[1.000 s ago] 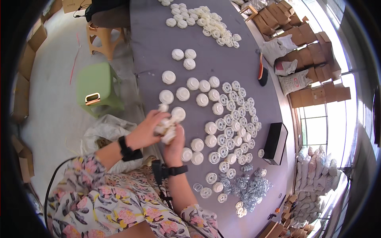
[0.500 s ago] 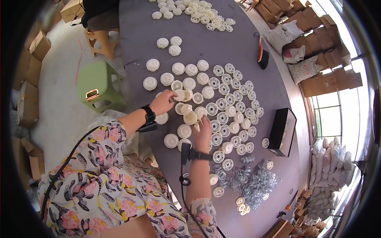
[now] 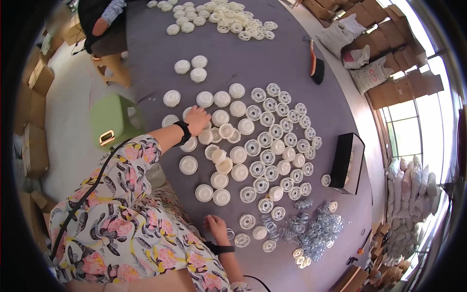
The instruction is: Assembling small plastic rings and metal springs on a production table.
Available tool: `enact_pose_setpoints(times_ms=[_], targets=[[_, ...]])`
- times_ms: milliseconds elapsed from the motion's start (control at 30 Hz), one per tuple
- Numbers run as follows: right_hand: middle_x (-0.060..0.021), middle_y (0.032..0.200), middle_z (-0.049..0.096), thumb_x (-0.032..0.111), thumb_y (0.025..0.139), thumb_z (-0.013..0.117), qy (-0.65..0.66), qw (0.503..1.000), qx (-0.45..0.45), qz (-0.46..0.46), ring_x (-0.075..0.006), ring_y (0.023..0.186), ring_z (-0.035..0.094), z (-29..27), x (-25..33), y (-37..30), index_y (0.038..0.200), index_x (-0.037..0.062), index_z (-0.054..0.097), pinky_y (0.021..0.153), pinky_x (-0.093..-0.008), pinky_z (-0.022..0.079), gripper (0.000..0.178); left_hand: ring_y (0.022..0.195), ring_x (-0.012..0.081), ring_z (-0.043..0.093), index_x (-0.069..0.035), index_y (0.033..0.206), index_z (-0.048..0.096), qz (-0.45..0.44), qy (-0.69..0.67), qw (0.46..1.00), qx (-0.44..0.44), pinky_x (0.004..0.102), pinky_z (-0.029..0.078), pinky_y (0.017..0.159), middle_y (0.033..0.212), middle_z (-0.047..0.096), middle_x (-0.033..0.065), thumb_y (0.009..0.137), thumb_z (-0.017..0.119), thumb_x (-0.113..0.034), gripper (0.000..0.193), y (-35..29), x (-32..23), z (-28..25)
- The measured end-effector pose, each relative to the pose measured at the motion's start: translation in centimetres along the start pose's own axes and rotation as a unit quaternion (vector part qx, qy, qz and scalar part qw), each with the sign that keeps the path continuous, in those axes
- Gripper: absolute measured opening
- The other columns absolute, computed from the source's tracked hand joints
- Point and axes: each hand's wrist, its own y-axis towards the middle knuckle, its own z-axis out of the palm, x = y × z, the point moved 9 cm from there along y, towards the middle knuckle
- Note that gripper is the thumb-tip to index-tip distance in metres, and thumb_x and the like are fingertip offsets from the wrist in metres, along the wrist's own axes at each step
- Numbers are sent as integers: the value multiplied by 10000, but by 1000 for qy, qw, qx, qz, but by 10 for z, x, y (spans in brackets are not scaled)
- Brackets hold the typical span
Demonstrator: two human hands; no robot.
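My left hand (image 3: 197,120) reaches over the white round caps at the left of the table. Its fingers are bent down beside a cap (image 3: 170,120) and a small heap of cream scalloped discs (image 3: 226,130); what they grip, if anything, is hidden. Low at the near table edge is my right hand (image 3: 216,228), fingers curled in, with anything inside them too small to make out. Close by it lie a thin ring (image 3: 230,233) and a white cap (image 3: 221,197). More cream discs (image 3: 224,165) lie stacked between the hands.
Rows of clear round parts (image 3: 267,156) spread across the grey table (image 3: 272,53). To the right are a pile of metal springs (image 3: 316,233), a black box (image 3: 346,163) and a brush (image 3: 317,68). A green stool (image 3: 113,119) stands left; a person's sleeve (image 3: 113,10) shows beyond.
My right hand has drawn back from among the caps to the near table edge. My left hand has moved off the cream discs, a little to the left. The view has shifted slightly.
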Motion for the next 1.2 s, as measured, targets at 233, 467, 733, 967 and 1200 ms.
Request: enact_pose_setpoints(times_ms=[233, 467, 733, 967, 1200], targets=[[-191, 636, 621, 275, 829, 519, 199, 955, -170, 142, -279, 512, 614, -27, -23, 10, 775, -90, 594, 464, -341, 514, 376, 842, 225, 557, -57, 845, 524, -26, -282, 946, 160, 362, 448, 706, 868, 574, 87, 624, 646, -107, 258, 43, 28, 11], [-191, 583, 608, 273, 799, 536, 203, 942, -223, 147, -259, 447, 598, -32, -16, 8, 683, -72, 585, 393, -305, 466, 368, 863, 159, 562, -31, 1069, 476, -58, -533, 832, 145, 303, 459, 750, 949, 575, 60, 694, 593, -83, 397, 158, 26, 31], [-174, 520, 573, 271, 769, 540, 241, 918, -275, 152, -258, 395, 565, -30, -8, -1, 623, -67, 570, 345, -320, 446, 369, 903, 291, 531, -98, 1127, 511, 7, -264, 964, 30, 385, 443, 795, 991, 508, 152, 656, 731, -376, 589, 230, -1, 43], [-164, 497, 558, 273, 783, 527, 255, 907, -285, 179, -248, 369, 550, -31, -4, -4, 590, -56, 560, 327, -317, 429, 383, 966, 336, 520, -107, 1132, 518, 66, -141, 987, 42, 419, 443, 816, 1052, 484, 152, 613, 738, -408, 639, 245, -15, 67], [-166, 491, 558, 298, 798, 530, 248, 909, -278, 187, -239, 365, 539, -35, 0, -9, 576, -54, 565, 329, -307, 412, 418, 992, 304, 530, -84, 1134, 527, 99, -161, 979, 73, 393, 441, 847, 1048, 538, 139, 639, 717, -320, 580, 261, -7, 75]])
